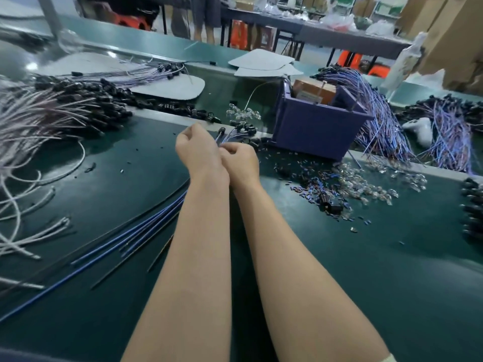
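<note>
Both my hands meet over the dark green table [366, 257], fingers curled. My left hand [196, 150] grips a small bunch of thin blue wires with black caps [230, 133] that fans out beyond my knuckles. My right hand [240, 160] sits pressed against the left and pinches at the same bunch; what its fingertips hold is hidden. Long blue and black wires [125, 236] trail from under my left forearm toward the lower left.
A purple bin [316, 126] with a brown box stands just right of my hands. Small loose sleeves and clear bulbs [366, 184] are scattered to the right. Bundles of white wires [31, 131] lie left, blue wires [392, 121] right. Grey pads [172, 88] lie behind.
</note>
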Available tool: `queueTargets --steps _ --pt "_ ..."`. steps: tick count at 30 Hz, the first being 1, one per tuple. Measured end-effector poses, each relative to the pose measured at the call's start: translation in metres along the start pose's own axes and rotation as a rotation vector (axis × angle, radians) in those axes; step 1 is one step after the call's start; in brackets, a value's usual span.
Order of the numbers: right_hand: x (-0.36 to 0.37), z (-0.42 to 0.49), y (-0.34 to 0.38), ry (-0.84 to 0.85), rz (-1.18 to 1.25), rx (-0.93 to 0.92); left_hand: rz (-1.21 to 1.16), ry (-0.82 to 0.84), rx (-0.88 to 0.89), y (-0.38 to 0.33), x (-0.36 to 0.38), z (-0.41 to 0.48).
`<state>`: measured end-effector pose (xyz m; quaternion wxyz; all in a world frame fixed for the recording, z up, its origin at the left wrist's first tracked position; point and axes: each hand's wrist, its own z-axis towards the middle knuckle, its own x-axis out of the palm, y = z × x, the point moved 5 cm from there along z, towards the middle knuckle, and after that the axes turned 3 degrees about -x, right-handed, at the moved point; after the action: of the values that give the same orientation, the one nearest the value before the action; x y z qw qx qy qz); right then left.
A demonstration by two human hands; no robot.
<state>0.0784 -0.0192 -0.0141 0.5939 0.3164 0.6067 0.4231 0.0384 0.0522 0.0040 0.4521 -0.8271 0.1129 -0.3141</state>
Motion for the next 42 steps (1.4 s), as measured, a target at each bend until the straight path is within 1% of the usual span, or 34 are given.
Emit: queueTargets --steps 3,5,8,11,14,16,18,20,22,24,26,29,31,34,38,40,42 --pt "-0.006 -0.001 -0.001 -0.008 0.325 0.046 0.002 0.002 0.013 0.005 0.002 -0.002" --pt "-0.010 -0.002 -0.001 -0.030 0.571 0.113 -0.009 0.002 0.065 0.006 0.003 -0.002" --pt "-0.020 -0.004 0.004 -0.033 0.859 0.157 0.103 0.025 0.282 0.000 0.008 -0.009" --pt "-0.037 -0.011 0.023 0.061 0.985 0.096 0.248 0.090 0.514 -0.011 0.024 -0.027" --pt "-0.067 -0.020 0.040 0.115 1.068 -0.011 0.314 0.126 0.705 -0.024 0.041 -0.050" --pt "-0.094 -0.025 0.044 0.086 1.130 -0.091 0.367 0.168 0.829 -0.029 0.054 -0.068" --pt "-0.128 -0.028 0.039 -0.053 1.074 -0.201 0.450 0.304 0.909 -0.026 0.070 -0.087" --pt "-0.163 -0.033 0.027 -0.264 0.958 -0.277 0.576 0.527 0.901 -0.011 0.089 -0.102" --pt "-0.194 -0.039 0.007 -0.459 0.916 -0.282 0.747 0.751 0.830 0.017 0.106 -0.114" --pt "-0.217 -0.041 -0.020 -0.588 0.960 -0.222 0.890 0.925 0.743 0.050 0.117 -0.122" --pt "-0.231 -0.041 -0.050 -0.642 1.106 -0.123 0.991 0.994 0.724 0.077 0.122 -0.125" --pt "-0.229 -0.042 -0.088 -0.593 1.333 0.080 1.077 0.986 0.730 0.099 0.126 -0.122" --pt "-0.223 -0.040 -0.104 -0.572 1.403 0.181 1.111 0.938 0.751 0.104 0.125 -0.118" --pt "-0.217 -0.034 -0.117 -0.563 1.307 0.229 1.166 0.845 0.737 0.110 0.119 -0.110" --pt "-0.209 -0.029 -0.122 -0.528 1.110 0.226 1.246 0.715 0.673 0.113 0.108 -0.097" --pt "-0.206 -0.030 -0.121 -0.494 1.016 0.220 1.256 0.679 0.649 0.114 0.107 -0.095" --pt "-0.200 -0.029 -0.117 -0.411 0.929 0.224 1.242 0.685 0.652 0.115 0.107 -0.096"
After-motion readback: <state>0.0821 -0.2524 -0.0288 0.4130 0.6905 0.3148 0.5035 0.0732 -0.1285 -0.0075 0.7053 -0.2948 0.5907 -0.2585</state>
